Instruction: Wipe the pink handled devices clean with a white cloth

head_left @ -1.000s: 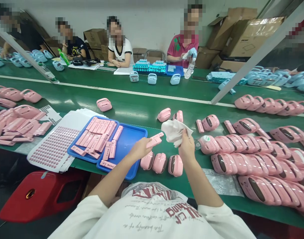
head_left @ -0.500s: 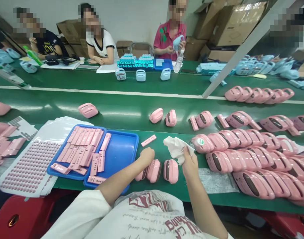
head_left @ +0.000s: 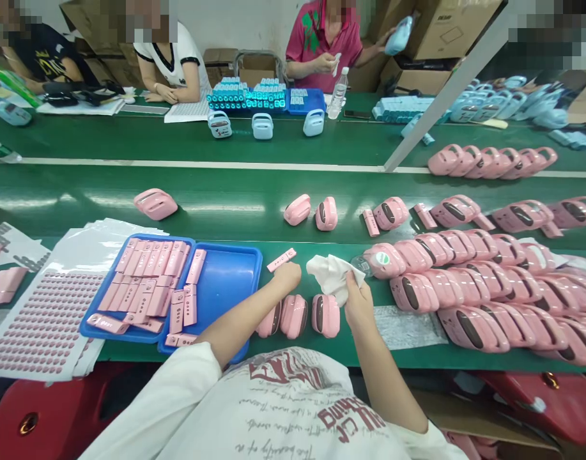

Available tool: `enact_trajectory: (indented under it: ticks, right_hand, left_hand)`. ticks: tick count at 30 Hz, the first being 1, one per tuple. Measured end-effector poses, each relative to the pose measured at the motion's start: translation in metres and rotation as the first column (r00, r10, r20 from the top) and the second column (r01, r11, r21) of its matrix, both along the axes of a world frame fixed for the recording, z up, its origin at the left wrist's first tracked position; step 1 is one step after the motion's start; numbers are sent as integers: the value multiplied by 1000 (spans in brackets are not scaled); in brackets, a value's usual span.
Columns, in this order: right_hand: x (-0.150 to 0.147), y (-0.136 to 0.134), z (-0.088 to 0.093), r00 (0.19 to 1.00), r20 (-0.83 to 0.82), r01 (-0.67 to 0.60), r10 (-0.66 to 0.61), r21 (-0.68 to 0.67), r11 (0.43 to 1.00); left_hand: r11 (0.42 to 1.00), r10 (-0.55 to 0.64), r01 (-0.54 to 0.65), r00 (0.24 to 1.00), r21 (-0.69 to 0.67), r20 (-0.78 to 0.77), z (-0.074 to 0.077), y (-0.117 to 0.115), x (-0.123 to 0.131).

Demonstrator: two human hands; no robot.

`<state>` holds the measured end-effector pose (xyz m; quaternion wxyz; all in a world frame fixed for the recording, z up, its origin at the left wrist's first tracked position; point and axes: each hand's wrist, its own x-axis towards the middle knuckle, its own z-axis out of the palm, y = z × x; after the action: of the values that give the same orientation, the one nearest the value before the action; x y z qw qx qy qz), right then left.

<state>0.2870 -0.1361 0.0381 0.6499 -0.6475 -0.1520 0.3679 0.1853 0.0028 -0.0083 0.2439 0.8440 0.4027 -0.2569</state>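
A white cloth [head_left: 331, 276] hangs from my right hand [head_left: 360, 299], its fingers closed on the upper right part. My left hand [head_left: 287, 277] is closed, its fingertips hidden, just below a small pink strip piece [head_left: 282, 260] on the green table. Under the two hands stand several pink rounded cases, one [head_left: 326, 315] below the cloth and another [head_left: 293, 316] below my left hand. A blue tray [head_left: 230, 268] holding a few pink strips lies left of my left hand, overlapping a fuller blue tray [head_left: 92, 317] of pink strips.
Rows of pink cases [head_left: 458, 289] fill the right side. A sticker sheet [head_left: 38, 319] lies at the left. More pink cases [head_left: 156, 204] sit on the green belt [head_left: 225, 191]. People sit across it, one holding a light-blue case [head_left: 399, 36]. A slanted post [head_left: 441, 92] rises at the right.
The view has tilted down and shifted slightly. My left hand has moved a little closer to the strip piece. Across the belt, a person's light-blue case has moved out to the right.
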Motion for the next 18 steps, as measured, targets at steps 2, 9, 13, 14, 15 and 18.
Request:
enact_trajectory:
  ticks: [2,9,13,14,15,18]
  right_hand:
    - [1,-2,-1,999,-36,14,-13,20,1000]
    - [-1,-12,1,996,-90,21,-18,38,999]
    - [-5,-9,6,958,-235,190,-165,85,978]
    - [-6,-7,8,942,-277,223,-190,94,970]
    - [-6,-6,9,927,-312,251,-209,102,963]
    - [-3,-3,12,904,-343,316,-257,127,940]
  left_hand:
    - [999,26,-26,1000,-23,-5,4,2,8]
    - [984,172,-166,981,-71,87,11,-4,-17]
    - [935,353,-332,903,-124,245,18,-9,-54]
    - [912,409,-382,864,-147,295,21,-9,-63]
    - [885,465,-432,813,-173,349,25,-9,-71]
    - [784,611,-543,587,-301,531,43,-9,-93]
